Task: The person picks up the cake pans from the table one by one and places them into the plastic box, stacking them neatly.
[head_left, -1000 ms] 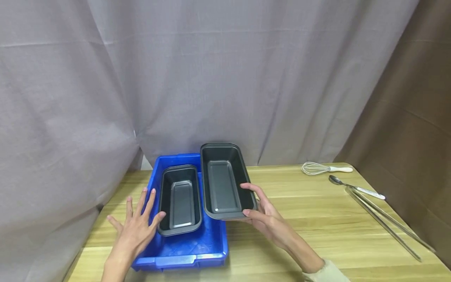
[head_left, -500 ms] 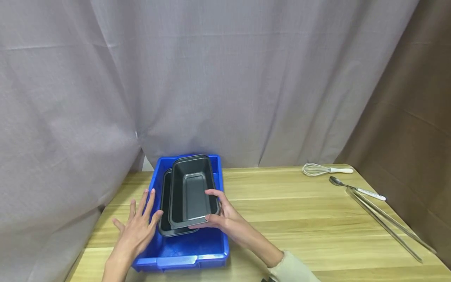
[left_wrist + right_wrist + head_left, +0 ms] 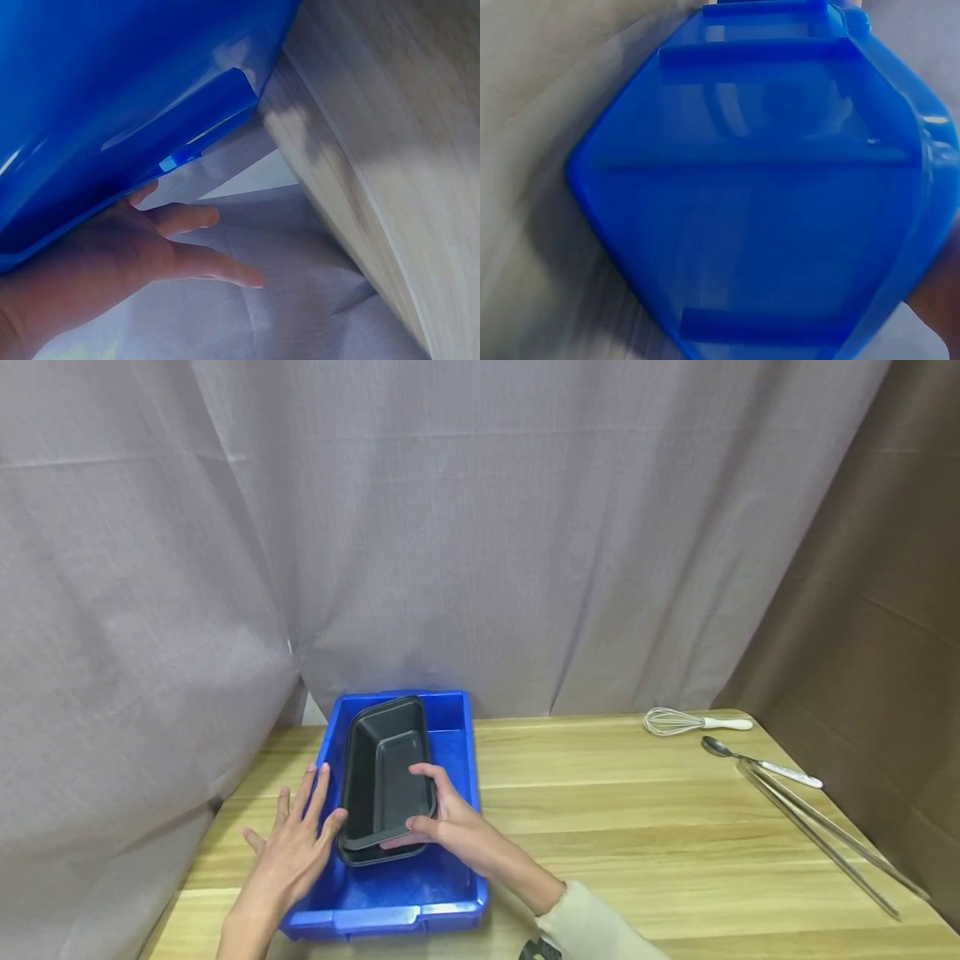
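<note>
In the head view a dark loaf pan (image 3: 397, 772) lies tilted over a second dark loaf pan (image 3: 381, 858), whose near edge shows beneath it. Both are inside a blue plastic bin (image 3: 454, 768). My right hand (image 3: 453, 822) grips the upper pan by its near right corner, thumb and a finger over the rim. On the bin's left side rests my left hand (image 3: 285, 852), fingers spread, thumb reaching over the rim by the pans. The left wrist view shows that hand (image 3: 127, 247) against the bin's outer wall. In the right wrist view the bin's outside (image 3: 750, 217) hides the pans.
At the right of the wooden table (image 3: 600, 827) lie a whisk (image 3: 675, 721), a spoon (image 3: 757, 762) with a patterned handle, and long metal tongs (image 3: 825, 843). A grey curtain (image 3: 480, 543) hangs behind; a brown one (image 3: 885, 593) is at the right.
My right hand has carried the upper loaf pan leftward, from the bin's right rim to over the other pan. It now tilts and covers most of the lower pan. My left hand has stayed put.
</note>
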Available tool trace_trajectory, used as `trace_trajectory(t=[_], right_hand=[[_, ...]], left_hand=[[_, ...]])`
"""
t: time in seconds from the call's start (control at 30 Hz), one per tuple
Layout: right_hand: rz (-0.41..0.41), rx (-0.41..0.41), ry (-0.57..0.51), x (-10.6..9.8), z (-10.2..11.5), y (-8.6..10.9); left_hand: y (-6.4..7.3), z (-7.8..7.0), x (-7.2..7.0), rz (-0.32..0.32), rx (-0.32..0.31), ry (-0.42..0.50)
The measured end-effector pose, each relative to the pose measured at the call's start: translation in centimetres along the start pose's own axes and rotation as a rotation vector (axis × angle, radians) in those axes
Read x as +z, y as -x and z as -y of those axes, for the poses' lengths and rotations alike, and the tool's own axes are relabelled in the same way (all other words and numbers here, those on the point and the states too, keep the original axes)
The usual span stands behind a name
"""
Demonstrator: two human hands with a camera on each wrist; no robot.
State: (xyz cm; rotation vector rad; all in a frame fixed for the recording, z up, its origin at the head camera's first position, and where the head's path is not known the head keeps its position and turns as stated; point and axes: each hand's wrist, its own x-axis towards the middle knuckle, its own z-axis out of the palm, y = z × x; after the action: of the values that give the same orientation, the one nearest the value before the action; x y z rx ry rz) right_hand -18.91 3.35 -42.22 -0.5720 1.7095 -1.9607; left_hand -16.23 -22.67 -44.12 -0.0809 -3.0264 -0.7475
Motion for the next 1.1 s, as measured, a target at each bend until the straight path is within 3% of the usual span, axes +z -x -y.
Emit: trace_trajectory(t=[0.13, 0.53, 0.77, 1.1], right_hand=[[0.046, 0.021, -0.072, 0.7, -0.1, -0.5], [-0.029, 0.056, -0.027, 1.4, -0.7, -1.5], [-0.151, 0.104, 0.341, 2.0, -0.2, -1.2], [-0.136, 0.246, 0.609, 2.7, 1.7, -1.2]], left_hand=[[0.2, 0.0, 0.1, -0.011, 0.005, -0.007], [0.2, -0.3, 0.0, 0.019, -0.007, -0.007], [0.2, -0.4, 0.0, 0.007, 0.006, -0.009], [0.0, -0.3, 0.0, 0.015, 0.006, -0.009]])
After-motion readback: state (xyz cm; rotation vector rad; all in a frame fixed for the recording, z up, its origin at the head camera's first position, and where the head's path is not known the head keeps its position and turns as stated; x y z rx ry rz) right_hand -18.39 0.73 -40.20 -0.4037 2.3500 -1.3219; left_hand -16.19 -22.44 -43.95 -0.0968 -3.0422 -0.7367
